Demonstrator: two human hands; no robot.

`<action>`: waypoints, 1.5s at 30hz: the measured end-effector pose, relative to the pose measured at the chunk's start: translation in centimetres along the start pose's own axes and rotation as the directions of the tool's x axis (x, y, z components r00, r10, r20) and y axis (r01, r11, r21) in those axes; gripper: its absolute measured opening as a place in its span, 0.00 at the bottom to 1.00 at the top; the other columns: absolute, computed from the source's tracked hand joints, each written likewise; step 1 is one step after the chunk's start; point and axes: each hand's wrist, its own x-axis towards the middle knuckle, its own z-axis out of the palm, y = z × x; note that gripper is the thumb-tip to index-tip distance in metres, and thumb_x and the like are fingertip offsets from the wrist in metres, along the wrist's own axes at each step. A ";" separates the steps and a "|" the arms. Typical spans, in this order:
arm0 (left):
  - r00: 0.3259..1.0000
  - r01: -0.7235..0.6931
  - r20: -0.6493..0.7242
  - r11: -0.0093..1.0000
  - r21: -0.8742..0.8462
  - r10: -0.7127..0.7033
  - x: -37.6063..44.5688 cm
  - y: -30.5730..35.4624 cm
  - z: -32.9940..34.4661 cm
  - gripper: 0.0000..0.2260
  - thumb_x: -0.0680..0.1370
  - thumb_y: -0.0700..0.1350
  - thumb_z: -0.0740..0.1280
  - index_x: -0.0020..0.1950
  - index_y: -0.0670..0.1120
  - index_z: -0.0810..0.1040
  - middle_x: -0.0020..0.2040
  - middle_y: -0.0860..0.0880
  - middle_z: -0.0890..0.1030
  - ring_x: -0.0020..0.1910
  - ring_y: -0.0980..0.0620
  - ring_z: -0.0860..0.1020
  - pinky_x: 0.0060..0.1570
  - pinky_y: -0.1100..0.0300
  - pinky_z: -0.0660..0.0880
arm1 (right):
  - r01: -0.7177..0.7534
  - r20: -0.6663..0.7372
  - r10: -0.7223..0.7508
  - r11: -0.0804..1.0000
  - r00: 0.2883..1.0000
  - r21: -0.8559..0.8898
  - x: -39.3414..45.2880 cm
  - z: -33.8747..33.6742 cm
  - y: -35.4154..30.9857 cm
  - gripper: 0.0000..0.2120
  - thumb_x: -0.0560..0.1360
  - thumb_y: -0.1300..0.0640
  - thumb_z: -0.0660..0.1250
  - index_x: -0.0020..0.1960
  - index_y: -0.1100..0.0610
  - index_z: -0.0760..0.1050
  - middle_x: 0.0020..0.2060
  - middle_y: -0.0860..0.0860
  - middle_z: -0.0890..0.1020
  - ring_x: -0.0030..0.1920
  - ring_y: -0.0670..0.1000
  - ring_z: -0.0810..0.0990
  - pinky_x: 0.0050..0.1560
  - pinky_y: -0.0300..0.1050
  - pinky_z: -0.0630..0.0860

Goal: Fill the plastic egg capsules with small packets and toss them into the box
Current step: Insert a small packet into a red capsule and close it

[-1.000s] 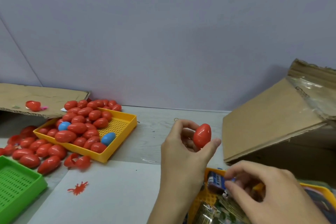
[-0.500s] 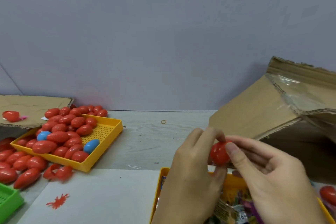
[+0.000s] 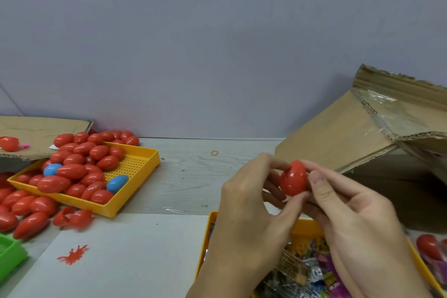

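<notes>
A red plastic egg capsule is held up between both hands above the table. My left hand pinches it from the left with thumb and fingertips. My right hand pinches it from the right, thumb on its side. Under the hands a yellow tray holds several small colourful packets. The open cardboard box stands at the right, its flap raised. Whether a packet is inside the capsule I cannot tell.
A second yellow tray at the left holds several red capsules and two blue ones. More red capsules lie loose beside it. A green tray, a cardboard sheet, a white sheet with a red splat toy.
My right hand left the packet tray and joined the left hand on the red capsule. Both hands now pinch it, slightly higher and nearer the box; the view shifted right.
</notes>
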 end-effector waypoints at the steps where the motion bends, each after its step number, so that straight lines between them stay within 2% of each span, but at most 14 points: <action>1: 1.000 0.005 -0.015 1.000 -0.004 -0.005 0.0 0.0 -0.1 0.12 0.72 0.44 0.76 0.50 0.56 0.77 0.43 0.58 0.81 0.42 0.55 0.81 0.38 0.61 0.80 | -0.002 0.014 0.002 1.000 1.000 0.004 0.0 0.1 0.0 0.33 0.54 0.30 0.77 0.55 0.44 0.83 0.47 0.53 0.87 0.49 0.55 0.86 0.48 0.47 0.82; 4: 0.999 0.014 -0.033 1.000 -0.008 -0.014 0.0 0.1 0.0 0.12 0.72 0.44 0.76 0.49 0.56 0.77 0.42 0.58 0.81 0.41 0.55 0.81 0.37 0.60 0.80 | -0.007 0.037 0.007 1.000 0.999 0.016 0.0 0.2 0.3 0.36 0.53 0.29 0.77 0.57 0.45 0.83 0.49 0.53 0.87 0.52 0.56 0.86 0.52 0.52 0.82; 8: 0.998 0.036 -0.043 0.999 -0.021 -0.036 0.0 0.2 0.0 0.12 0.71 0.44 0.77 0.48 0.54 0.78 0.42 0.57 0.81 0.40 0.55 0.82 0.37 0.61 0.80 | -0.019 0.043 0.018 0.999 0.999 0.034 0.2 0.0 0.5 0.37 0.51 0.30 0.78 0.56 0.46 0.84 0.49 0.54 0.87 0.52 0.56 0.86 0.51 0.49 0.82; 11: 0.987 0.145 -0.052 0.975 -0.166 -0.155 0.0 0.3 -0.1 0.11 0.70 0.42 0.77 0.48 0.52 0.80 0.41 0.56 0.84 0.38 0.55 0.84 0.37 0.65 0.79 | 0.003 0.040 -0.004 1.000 0.999 0.031 0.2 0.0 0.3 0.35 0.53 0.30 0.77 0.55 0.46 0.84 0.50 0.53 0.87 0.52 0.55 0.85 0.50 0.47 0.82; 13: 0.965 0.240 -0.026 0.924 -0.297 -0.259 0.0 0.4 -0.1 0.10 0.71 0.41 0.77 0.48 0.50 0.81 0.40 0.53 0.85 0.37 0.55 0.84 0.37 0.66 0.79 | 0.037 0.019 -0.037 0.999 0.999 -0.004 0.0 0.0 0.4 0.27 0.58 0.35 0.77 0.54 0.44 0.84 0.49 0.51 0.87 0.52 0.53 0.85 0.50 0.47 0.82; 16: 0.933 0.343 0.036 0.853 -0.394 -0.359 0.1 0.5 0.0 0.08 0.73 0.40 0.76 0.49 0.48 0.81 0.41 0.49 0.86 0.39 0.52 0.85 0.39 0.65 0.80 | 0.093 -0.017 -0.093 0.995 0.996 -0.026 0.0 0.1 0.3 0.15 0.65 0.51 0.72 0.51 0.43 0.85 0.46 0.49 0.87 0.48 0.51 0.86 0.46 0.42 0.82; 20: 0.899 0.427 0.121 0.778 -0.461 -0.421 0.1 0.4 0.1 0.07 0.75 0.42 0.71 0.52 0.46 0.81 0.44 0.46 0.86 0.44 0.48 0.86 0.48 0.52 0.83 | 0.110 -0.036 -0.111 0.994 0.993 -0.030 -0.2 0.4 -0.1 0.15 0.64 0.58 0.72 0.48 0.47 0.86 0.43 0.50 0.88 0.45 0.50 0.87 0.41 0.38 0.82; 23: 0.884 0.462 0.201 0.719 -0.520 -0.423 0.1 0.4 0.1 0.08 0.78 0.47 0.69 0.53 0.45 0.81 0.44 0.46 0.87 0.46 0.49 0.86 0.47 0.58 0.82 | 0.120 -0.043 -0.122 0.992 0.992 -0.038 -0.3 0.6 -0.3 0.14 0.62 0.60 0.74 0.46 0.50 0.86 0.40 0.53 0.87 0.43 0.52 0.87 0.40 0.40 0.82; 26: 0.857 0.506 0.219 0.685 -0.524 -0.467 0.2 0.2 0.2 0.12 0.75 0.53 0.66 0.50 0.46 0.83 0.43 0.45 0.86 0.43 0.49 0.86 0.44 0.60 0.82 | 0.153 -0.045 -0.158 0.984 0.986 -0.092 -0.5 0.7 -0.7 0.11 0.63 0.61 0.74 0.44 0.51 0.87 0.39 0.52 0.87 0.42 0.52 0.87 0.41 0.40 0.83; 32: 0.772 0.595 0.276 0.498 -0.631 -0.572 0.4 0.4 0.1 0.25 0.84 0.47 0.55 0.35 0.51 0.87 0.35 0.46 0.85 0.34 0.51 0.84 0.37 0.60 0.81 | 0.163 -0.057 -0.173 0.975 0.983 -0.152 -0.8 1.1 -1.1 0.08 0.65 0.61 0.73 0.42 0.51 0.87 0.38 0.51 0.87 0.41 0.51 0.87 0.42 0.39 0.82; 36: 0.736 0.596 0.333 0.331 -0.731 -0.589 0.4 0.1 0.0 0.21 0.84 0.45 0.54 0.43 0.37 0.83 0.35 0.40 0.83 0.31 0.47 0.82 0.34 0.59 0.79 | 0.185 -0.132 -0.209 0.967 0.969 -0.174 -0.9 1.1 -1.3 0.10 0.69 0.64 0.73 0.39 0.50 0.86 0.36 0.49 0.87 0.37 0.45 0.85 0.37 0.32 0.79; 38: 0.715 0.573 0.376 0.188 -0.797 -0.589 0.4 0.1 -0.2 0.20 0.83 0.45 0.55 0.46 0.33 0.81 0.33 0.40 0.79 0.29 0.47 0.77 0.31 0.59 0.77 | 0.180 -0.173 -0.209 0.968 0.962 -0.174 -0.8 0.9 -1.3 0.10 0.71 0.64 0.73 0.39 0.49 0.86 0.36 0.46 0.87 0.38 0.43 0.85 0.37 0.30 0.78; 41: 0.707 0.510 0.447 -0.043 -0.859 -0.549 0.6 0.4 -0.7 0.20 0.80 0.44 0.58 0.42 0.32 0.83 0.32 0.41 0.75 0.28 0.50 0.73 0.29 0.60 0.74 | 0.155 -0.197 -0.180 0.978 0.964 -0.138 -0.6 0.7 -1.2 0.11 0.72 0.63 0.71 0.41 0.46 0.86 0.38 0.47 0.87 0.41 0.43 0.86 0.38 0.31 0.79; 45: 0.719 0.449 0.424 -0.098 -0.888 -0.551 0.6 0.1 -0.9 0.20 0.80 0.43 0.57 0.40 0.34 0.84 0.32 0.42 0.74 0.27 0.50 0.72 0.31 0.60 0.71 | 0.127 -0.155 -0.146 0.984 0.977 -0.128 -0.7 0.8 -1.4 0.16 0.74 0.64 0.70 0.42 0.43 0.86 0.37 0.49 0.87 0.38 0.44 0.85 0.36 0.32 0.79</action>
